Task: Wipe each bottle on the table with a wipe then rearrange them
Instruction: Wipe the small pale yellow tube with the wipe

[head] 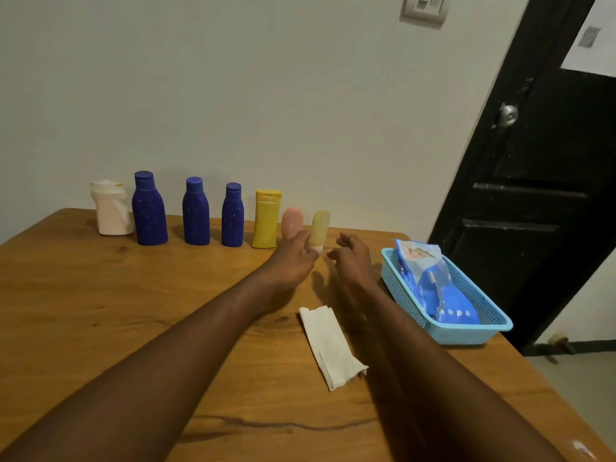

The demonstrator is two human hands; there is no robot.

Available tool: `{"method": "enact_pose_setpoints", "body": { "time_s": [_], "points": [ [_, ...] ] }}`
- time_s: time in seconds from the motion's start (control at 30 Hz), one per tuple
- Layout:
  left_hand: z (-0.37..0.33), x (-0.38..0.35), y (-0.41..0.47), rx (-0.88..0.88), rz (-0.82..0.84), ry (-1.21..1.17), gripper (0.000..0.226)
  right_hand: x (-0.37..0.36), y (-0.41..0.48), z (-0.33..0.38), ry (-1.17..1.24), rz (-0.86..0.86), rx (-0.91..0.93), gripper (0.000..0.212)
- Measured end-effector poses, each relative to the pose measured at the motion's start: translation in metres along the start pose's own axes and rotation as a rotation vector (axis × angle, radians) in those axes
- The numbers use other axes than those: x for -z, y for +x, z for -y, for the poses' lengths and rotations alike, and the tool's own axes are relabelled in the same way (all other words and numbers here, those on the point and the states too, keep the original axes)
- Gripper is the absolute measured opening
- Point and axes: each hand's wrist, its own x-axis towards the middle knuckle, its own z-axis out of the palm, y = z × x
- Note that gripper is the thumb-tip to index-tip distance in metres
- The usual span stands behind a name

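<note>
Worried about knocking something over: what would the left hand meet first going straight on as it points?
Probably the small pale yellow plastic tube, just ahead of the left hand, though depth is unclear.

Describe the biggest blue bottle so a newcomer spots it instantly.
Along the far edge of the wooden table stands a row of bottles. Second from left, beside the white bottle, is the biggest blue bottle: taller and wider than the two other blue bottles.

Plain, dim room on my feed.
Pale wall (266, 78) behind the wooden table (100, 311), switch plate (424, 8) high up, black door (533, 161) with metal knob (508, 114) at right.
</note>
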Motion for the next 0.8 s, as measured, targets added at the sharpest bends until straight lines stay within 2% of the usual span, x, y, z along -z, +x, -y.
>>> {"method": "enact_pose_setpoints", "body": {
  "time_s": [0.33,0.5,0.63,0.73,0.8],
  "points": [
    [0.036,-0.015,0.049,-0.071,0.052,0.111,0.048,-0.023,0.047,-0.020,-0.040,0.050,-0.012,0.069],
    [0.047,-0.022,0.068,-0.075,0.023,0.130,0.050,-0.025,0.056,-0.023,-0.077,0.061,0.042,0.054],
    [0.050,-0.026,0.073,-0.058,0.015,0.164,0.061,-0.026,0.056,-0.026,-0.091,0.065,0.092,0.046],
    [0.049,-0.024,0.069,-0.057,0.017,0.117,0.053,-0.026,0.054,-0.026,-0.083,0.031,0.096,0.043],
    [0.048,-0.021,0.063,-0.058,0.024,0.075,0.057,-0.025,0.046,-0.023,-0.069,0.026,0.101,0.040]
  ]
}}
